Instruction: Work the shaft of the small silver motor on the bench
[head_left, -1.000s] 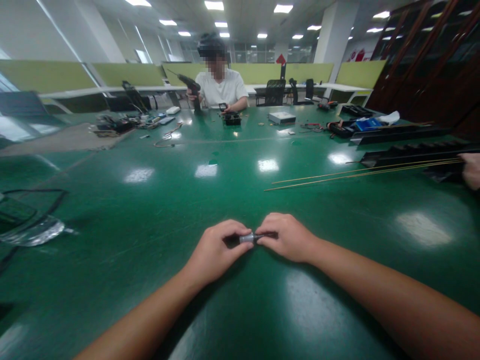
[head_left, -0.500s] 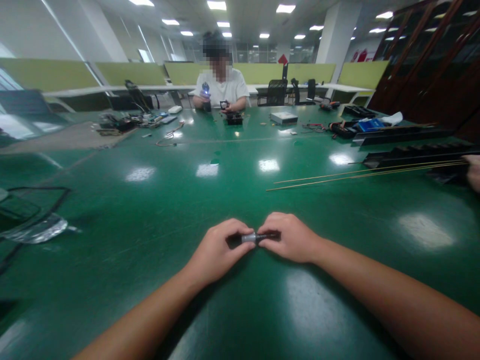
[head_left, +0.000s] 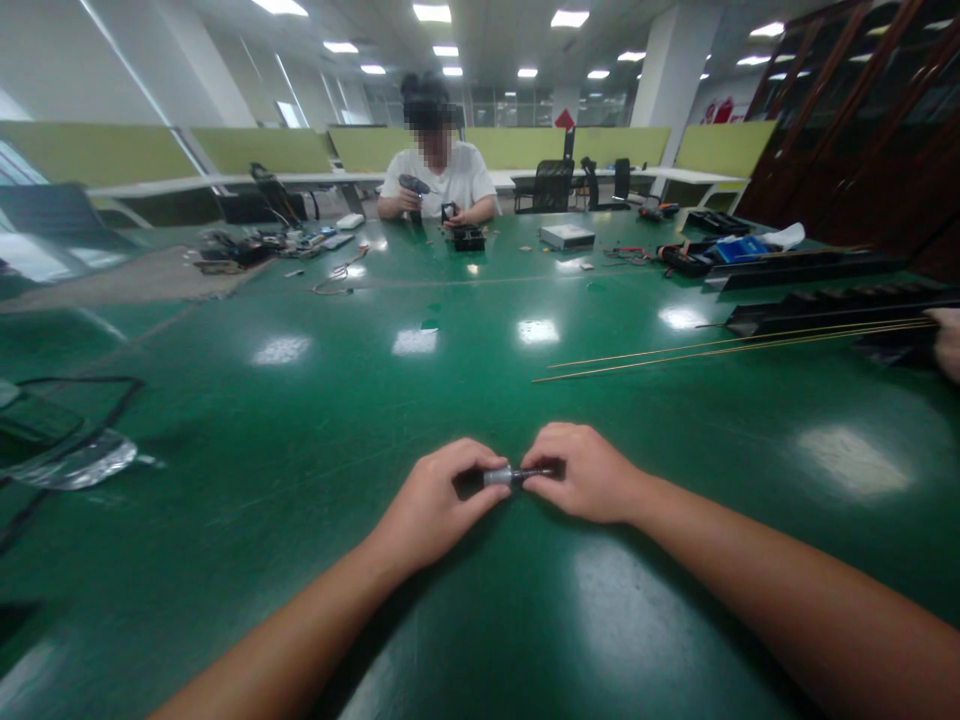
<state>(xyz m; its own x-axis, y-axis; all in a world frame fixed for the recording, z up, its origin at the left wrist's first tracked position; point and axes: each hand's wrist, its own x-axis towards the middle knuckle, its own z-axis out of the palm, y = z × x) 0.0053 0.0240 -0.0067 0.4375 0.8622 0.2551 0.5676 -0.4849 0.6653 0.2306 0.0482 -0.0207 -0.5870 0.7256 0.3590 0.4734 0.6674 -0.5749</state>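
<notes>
Mirroring ceiling lights [head_left: 568,18], green tabletop [head_left: 465,395] underlies both hands [head_left: 431,500].

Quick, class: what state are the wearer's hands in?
Left hand: closed, holding a small rod by its grey part.
Right hand: closed, holding its dark part.

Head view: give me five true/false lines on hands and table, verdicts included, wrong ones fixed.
1. The left hand pinches a small silver-grey cylinder. True.
2. The right hand lies flat, holding nothing. False: the right hand pinches a narrow dark piece in line with the cylinder.
3. The tabletop is green. True.
4. The thin golden rods lie at the left edge. False: the thin golden rods are on the right, beyond the hands.
5. The co-worker across the table holds a power drill. True.
</notes>
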